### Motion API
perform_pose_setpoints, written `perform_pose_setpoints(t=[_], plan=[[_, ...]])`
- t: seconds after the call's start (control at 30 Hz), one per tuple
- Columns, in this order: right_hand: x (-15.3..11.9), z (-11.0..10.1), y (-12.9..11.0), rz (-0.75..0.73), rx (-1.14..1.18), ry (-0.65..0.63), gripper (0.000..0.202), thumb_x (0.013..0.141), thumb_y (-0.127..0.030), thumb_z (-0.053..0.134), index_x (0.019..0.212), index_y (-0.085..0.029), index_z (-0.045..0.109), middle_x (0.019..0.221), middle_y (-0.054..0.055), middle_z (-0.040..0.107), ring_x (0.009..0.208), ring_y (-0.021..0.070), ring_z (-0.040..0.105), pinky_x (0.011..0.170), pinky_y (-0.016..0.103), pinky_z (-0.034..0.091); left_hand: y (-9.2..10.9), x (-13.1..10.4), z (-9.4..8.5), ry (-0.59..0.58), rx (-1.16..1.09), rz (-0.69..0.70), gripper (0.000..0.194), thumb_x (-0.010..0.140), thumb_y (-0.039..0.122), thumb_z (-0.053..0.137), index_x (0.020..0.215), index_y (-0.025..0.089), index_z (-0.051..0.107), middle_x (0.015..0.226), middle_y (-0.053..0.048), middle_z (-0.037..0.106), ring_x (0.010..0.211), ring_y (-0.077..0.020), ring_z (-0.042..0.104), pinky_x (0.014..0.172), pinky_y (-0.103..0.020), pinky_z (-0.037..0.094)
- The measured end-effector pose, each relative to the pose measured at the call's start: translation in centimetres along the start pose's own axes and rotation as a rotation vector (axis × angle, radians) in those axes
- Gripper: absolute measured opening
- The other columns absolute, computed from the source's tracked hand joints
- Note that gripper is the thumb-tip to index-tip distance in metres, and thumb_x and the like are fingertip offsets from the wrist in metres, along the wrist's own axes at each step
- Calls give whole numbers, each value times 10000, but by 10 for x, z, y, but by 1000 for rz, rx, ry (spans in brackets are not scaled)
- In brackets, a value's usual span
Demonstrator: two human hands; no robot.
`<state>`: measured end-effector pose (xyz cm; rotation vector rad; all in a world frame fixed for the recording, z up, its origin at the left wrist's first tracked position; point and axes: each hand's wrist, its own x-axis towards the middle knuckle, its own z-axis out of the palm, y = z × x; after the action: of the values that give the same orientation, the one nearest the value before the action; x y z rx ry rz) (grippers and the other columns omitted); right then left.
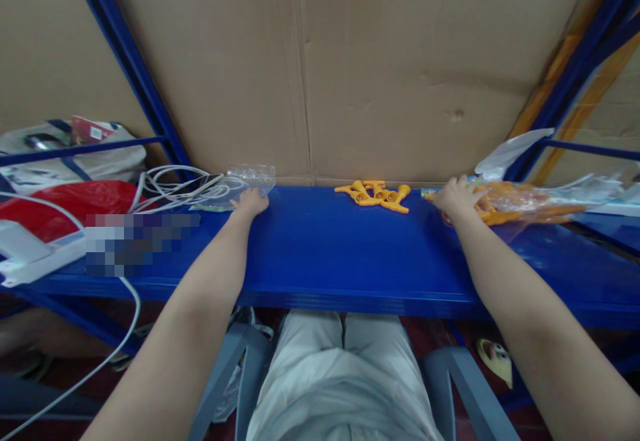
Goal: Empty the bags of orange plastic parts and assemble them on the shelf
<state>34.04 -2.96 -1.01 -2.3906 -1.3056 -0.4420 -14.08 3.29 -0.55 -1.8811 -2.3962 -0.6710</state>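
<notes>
On the left part of the blue table [320,254], my left hand [251,202] rests against a clear plastic bag [257,175], its fingers apart. My right hand [457,195] lies with spread fingers on the left end of a clear bag of orange parts [520,202]. Between my hands, near the cardboard at the back, sits a small group of orange plastic pieces [375,194]. Colourful card shows beside my right hand. The undersides of both hands are hidden.
Coiled white cable [180,187], a red bag [70,207] and a white power strip [50,254] lie at the left. A cardboard sheet [350,74] stands behind the table between blue metal posts. Grey chair arms [240,361] flank my lap.
</notes>
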Motion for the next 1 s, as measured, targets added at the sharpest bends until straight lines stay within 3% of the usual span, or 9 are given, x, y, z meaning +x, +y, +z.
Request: perform_pose_setpoints(t=[0.1, 0.27, 0.47, 0.67, 0.83, 1.0], plan=[[4, 2, 3, 22, -27, -125, 694, 882, -509, 605, 1406, -57, 560, 1409, 353, 530, 1347, 484, 473, 1031, 729, 363, 0, 0, 0, -12, 9, -4, 563, 891, 264, 473, 1425, 125, 583, 1530, -208, 515, 1447, -422, 422, 1184, -690, 297], [4, -6, -6, 0, -113, -240, 597, 860, -418, 673, 1344, -72, 618, 1344, 308, 599, 1321, 432, 527, 1014, 615, 462, -1, 1, 0, -12, 16, 2, 563, 884, 260, 482, 1420, 124, 587, 1532, -203, 516, 1447, -421, 421, 1180, -693, 305], [-3, -12, -19, -157, -25, -179, 529, 804, -413, 778, 1187, -59, 687, 1251, 310, 649, 1258, 434, 581, 986, 581, 491, -2, 2, 1, -9, 1, 12, 588, 867, 274, 494, 1427, 118, 581, 1532, -213, 513, 1445, -433, 423, 1175, -701, 309], [-11, -14, -38, -453, 257, -195, 362, 720, -361, 827, 1002, -156, 729, 1072, 185, 732, 1160, 388, 645, 1044, 507, 472, -3, 4, 3, 23, -23, 28, 595, 832, 276, 520, 1402, 130, 605, 1485, -234, 553, 1413, -456, 459, 1148, -733, 320], [-14, -16, -45, -603, 314, -101, 371, 756, -246, 738, 1104, -122, 710, 1160, 201, 698, 1192, 379, 600, 1077, 513, 435, -1, 3, 2, -10, 8, 28, 574, 861, 277, 502, 1402, 110, 599, 1509, -229, 531, 1427, -439, 446, 1166, -695, 325], [-15, -21, -50, -722, 348, 87, 433, 817, -183, 561, 1227, -92, 666, 1232, 220, 636, 1193, 389, 548, 1046, 568, 435, 2, 2, 0, 28, 9, 79, 554, 873, 262, 519, 1409, 147, 597, 1506, -207, 540, 1428, -438, 443, 1160, -696, 330]])
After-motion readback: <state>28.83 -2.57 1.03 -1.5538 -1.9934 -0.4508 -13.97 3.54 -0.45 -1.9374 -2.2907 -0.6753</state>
